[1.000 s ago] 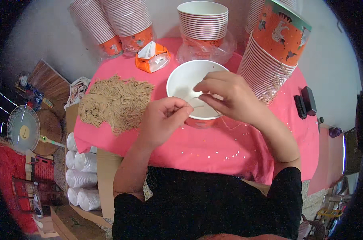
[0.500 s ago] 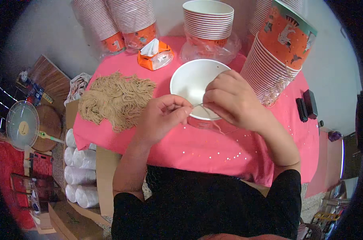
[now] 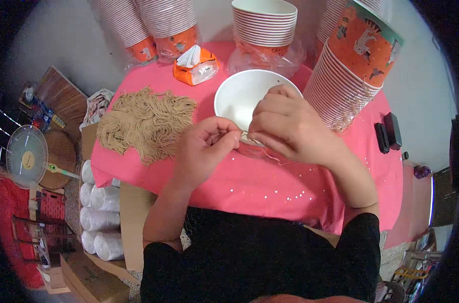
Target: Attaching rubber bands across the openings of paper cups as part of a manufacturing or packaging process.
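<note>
A white-lined paper bucket [image 3: 237, 93] stands in front of me on the pink cloth. Over its near rim, my left hand [image 3: 204, 149] pinches a thin tan string [image 3: 245, 135] between thumb and forefinger. My right hand [image 3: 295, 129] holds the same string a short way to the right, fingertips closed. The string makes a small loop between the two hands, and a loose end hangs below the right one. How it meets the bucket's rim is hidden by my fingers. Left of the bucket lies a heap of tan strings [image 3: 146, 123].
A leaning stack of orange-printed buckets [image 3: 333, 76] with strings hanging from it stands at right. Further back are another bucket stack [image 3: 263, 30], wrapped stacks [image 3: 168, 30] and a tissue pack [image 3: 196, 65]. Two black objects [image 3: 391, 131] lie near the right edge; a fan [image 3: 27, 156] is at far left.
Both hands stay above the bucket's near rim. The string between them has gone from a nearly straight strand to a small loop, with slight shifts of the fingers.
</note>
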Motion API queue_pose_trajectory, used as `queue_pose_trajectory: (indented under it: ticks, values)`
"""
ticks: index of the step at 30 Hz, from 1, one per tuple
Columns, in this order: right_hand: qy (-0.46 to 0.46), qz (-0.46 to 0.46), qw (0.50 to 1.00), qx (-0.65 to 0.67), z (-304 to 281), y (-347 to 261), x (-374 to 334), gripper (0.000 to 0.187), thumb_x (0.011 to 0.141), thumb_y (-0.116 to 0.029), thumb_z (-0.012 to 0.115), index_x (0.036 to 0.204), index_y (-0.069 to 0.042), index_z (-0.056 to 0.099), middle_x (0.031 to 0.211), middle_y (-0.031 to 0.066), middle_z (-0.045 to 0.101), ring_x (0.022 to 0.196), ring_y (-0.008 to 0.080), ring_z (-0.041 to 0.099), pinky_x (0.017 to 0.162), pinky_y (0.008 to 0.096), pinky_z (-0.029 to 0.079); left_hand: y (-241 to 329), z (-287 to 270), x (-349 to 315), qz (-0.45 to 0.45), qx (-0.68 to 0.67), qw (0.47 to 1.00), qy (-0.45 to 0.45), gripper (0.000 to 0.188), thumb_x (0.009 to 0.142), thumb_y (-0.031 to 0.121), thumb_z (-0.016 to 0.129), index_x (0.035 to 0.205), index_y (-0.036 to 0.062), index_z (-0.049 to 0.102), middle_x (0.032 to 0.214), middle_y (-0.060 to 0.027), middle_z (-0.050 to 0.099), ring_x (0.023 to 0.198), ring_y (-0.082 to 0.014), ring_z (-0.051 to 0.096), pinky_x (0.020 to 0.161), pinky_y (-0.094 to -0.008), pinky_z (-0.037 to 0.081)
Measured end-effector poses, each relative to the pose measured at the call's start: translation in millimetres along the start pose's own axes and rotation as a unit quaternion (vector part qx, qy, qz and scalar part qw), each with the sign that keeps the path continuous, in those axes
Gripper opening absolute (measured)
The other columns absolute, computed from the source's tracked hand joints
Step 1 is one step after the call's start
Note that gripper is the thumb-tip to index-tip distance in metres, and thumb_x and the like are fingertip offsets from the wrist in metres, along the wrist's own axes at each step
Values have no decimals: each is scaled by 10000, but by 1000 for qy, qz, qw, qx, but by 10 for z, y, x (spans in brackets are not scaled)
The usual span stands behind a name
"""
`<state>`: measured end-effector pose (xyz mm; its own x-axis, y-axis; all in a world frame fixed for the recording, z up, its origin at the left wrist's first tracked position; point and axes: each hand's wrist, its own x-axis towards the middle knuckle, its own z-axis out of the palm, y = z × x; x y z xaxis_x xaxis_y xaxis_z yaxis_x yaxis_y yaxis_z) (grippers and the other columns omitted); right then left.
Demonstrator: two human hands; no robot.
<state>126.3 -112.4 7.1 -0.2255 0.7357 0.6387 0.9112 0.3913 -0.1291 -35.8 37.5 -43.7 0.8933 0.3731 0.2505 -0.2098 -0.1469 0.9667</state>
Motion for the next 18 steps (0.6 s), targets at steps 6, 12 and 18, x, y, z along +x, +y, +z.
queue_pose_trajectory:
  ticks: [6, 12, 18]
  values:
    - [4, 8, 1000, -5, 80, -9, 40, 179, 794, -131, 733, 806, -50, 574, 794, 66, 578, 770, 249, 580, 825, 410, 443, -3, 4, -52, -2, -12, 1000, -1, 68, 921, 42, 630, 979, 6, 636, 809, 38, 603, 709, -6, 531, 610, -174, 418]
    - [2, 15, 1000, -2, 129, -10, 31, 172, 799, -128, 732, 811, -47, 580, 788, 71, 580, 766, 259, 585, 827, 410, 446, -78, 36, -61, 1, -6, 1000, -8, 48, 904, 17, 642, 950, 17, 628, 740, 86, 549, 630, 28, 446, 531, -160, 321]
    - [-3, 38, 998, 42, 168, 14, -4, 133, 837, -174, 671, 834, -58, 605, 767, 83, 588, 767, 277, 603, 772, 408, 439, -133, 45, -83, -4, -43, 999, 5, 61, 901, -5, 639, 952, 22, 619, 736, 93, 546, 621, 34, 439, 525, -155, 311]
